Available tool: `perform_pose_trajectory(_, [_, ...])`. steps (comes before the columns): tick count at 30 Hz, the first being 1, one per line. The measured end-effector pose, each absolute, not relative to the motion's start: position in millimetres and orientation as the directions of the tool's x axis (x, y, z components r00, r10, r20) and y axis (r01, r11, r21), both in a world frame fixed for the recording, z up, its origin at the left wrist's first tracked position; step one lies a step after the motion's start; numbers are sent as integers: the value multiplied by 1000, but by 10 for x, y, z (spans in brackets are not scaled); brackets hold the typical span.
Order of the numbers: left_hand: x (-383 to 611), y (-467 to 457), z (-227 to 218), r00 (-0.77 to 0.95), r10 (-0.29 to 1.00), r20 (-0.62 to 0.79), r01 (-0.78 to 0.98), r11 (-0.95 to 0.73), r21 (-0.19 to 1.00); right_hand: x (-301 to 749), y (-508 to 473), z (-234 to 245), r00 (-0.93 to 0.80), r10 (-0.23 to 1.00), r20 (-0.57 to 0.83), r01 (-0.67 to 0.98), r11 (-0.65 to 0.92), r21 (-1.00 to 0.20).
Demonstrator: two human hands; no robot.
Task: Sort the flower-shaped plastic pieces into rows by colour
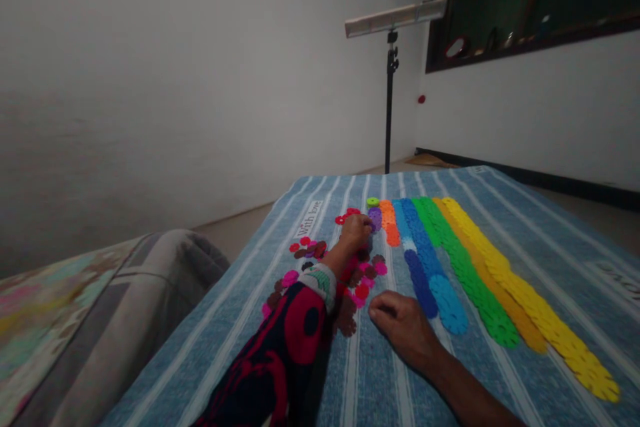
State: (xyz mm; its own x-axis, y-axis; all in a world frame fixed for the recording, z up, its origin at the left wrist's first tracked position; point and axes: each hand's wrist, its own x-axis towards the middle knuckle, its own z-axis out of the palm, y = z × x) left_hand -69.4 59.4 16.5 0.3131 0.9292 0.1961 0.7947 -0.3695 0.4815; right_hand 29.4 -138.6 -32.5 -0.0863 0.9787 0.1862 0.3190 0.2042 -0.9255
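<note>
My left hand (356, 230) reaches out to the far part of the striped cloth, fingers closed together. Its fingertips touch or nearly touch a short row of purple notched discs (375, 215); whatever they pinch is hidden. Under and around that forearm lie loose red discs (361, 291), pink discs (290, 277) and brown discs (346, 320). Nearer to me, my right hand (405, 330) rests on the cloth with curled fingers, and nothing shows in it. Just right of it lies a dark blue row (420, 283) of overlapping discs.
Orange (390, 223), light blue (449, 305), green (475, 297), amber (517, 313) and yellow rows (540, 307) run side by side. A lime disc (373, 201) sits at the far end. Beyond the table stands a lamp on a pole (389, 100); a covered seat (165, 280) is at left.
</note>
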Motion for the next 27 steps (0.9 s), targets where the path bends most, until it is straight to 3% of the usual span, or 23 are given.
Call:
perform_pose_trajectory(12, [-575, 728, 109, 351, 925, 148, 856, -381, 350, 276, -1373, -305, -89, 979, 185, 321, 204, -925])
perform_pose_trajectory(27, [-571, 710, 21, 315, 931, 181, 875, -359, 324, 277, -1384, -236, -93, 982, 162, 325, 183, -928])
